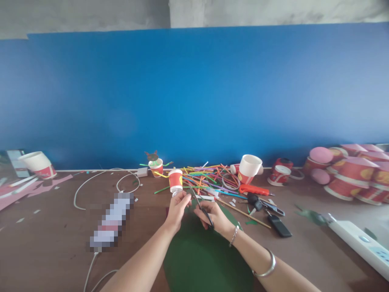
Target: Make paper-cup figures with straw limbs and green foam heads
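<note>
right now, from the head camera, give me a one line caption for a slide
Right hand with black-handled scissors, left hand beside it, before a heap of coloured strips.

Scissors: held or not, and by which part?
Held: scissors in the right hand, by the black handles. Whether the left hand pinches anything can't be told.
</note>
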Demonstrator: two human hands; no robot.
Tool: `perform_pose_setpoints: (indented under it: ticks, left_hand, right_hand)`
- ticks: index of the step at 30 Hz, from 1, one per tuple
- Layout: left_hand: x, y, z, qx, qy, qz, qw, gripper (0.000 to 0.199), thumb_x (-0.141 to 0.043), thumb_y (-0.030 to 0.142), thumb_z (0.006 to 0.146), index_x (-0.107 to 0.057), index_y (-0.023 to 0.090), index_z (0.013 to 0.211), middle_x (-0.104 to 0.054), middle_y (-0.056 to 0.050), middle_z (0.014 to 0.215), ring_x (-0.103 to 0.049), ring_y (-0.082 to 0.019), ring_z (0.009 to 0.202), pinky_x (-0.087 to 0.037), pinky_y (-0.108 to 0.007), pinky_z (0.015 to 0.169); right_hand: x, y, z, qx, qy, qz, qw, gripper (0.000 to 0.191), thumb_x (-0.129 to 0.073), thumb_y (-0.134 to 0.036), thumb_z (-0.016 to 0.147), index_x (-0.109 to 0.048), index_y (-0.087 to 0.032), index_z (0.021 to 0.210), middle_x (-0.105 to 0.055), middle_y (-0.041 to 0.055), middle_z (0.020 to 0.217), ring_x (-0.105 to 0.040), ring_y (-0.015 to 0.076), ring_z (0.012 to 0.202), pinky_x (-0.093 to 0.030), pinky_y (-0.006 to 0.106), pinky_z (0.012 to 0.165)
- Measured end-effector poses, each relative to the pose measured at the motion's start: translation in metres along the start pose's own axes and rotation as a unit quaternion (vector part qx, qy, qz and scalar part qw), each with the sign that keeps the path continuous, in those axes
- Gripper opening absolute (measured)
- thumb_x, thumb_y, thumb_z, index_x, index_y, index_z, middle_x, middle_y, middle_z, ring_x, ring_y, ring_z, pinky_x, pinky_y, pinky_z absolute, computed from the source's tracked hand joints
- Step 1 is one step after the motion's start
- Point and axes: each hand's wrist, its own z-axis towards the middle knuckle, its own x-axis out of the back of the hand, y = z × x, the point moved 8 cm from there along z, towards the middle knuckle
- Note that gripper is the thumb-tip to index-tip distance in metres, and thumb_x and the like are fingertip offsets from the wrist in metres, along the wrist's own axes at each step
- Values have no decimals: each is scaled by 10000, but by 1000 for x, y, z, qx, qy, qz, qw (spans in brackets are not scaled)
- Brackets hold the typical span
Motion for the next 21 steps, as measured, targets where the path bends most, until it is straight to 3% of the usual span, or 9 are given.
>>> perform_pose_setpoints:
  ticks: [9, 21]
  left_hand:
    - [-4, -1, -1, -3, -20, 19, 1000, 301, -598, 396, 754, -509, 177, 568, -480, 22, 565, -427, -121, 577, -330, -237, 587]
    - [-2, -2, 0, -5, -14, 14, 1000, 285, -591, 376, 763, -529, 174, 573, -490, 28, 562, -430, -117, 580, -327, -239, 593]
  right_hand:
    - [-1, 2, 1, 9, -10, 19, 1000, 259, -648, -389, 716, -516, -172, 668, -519, -57, 426, -458, 81, 376, -351, 198, 409]
    - [1, 0, 0, 6, -6, 5, 1000, 260, -627, -385, 725, -498, -178, 634, -461, -72, 382, -400, 70, 331, -308, 192, 374]
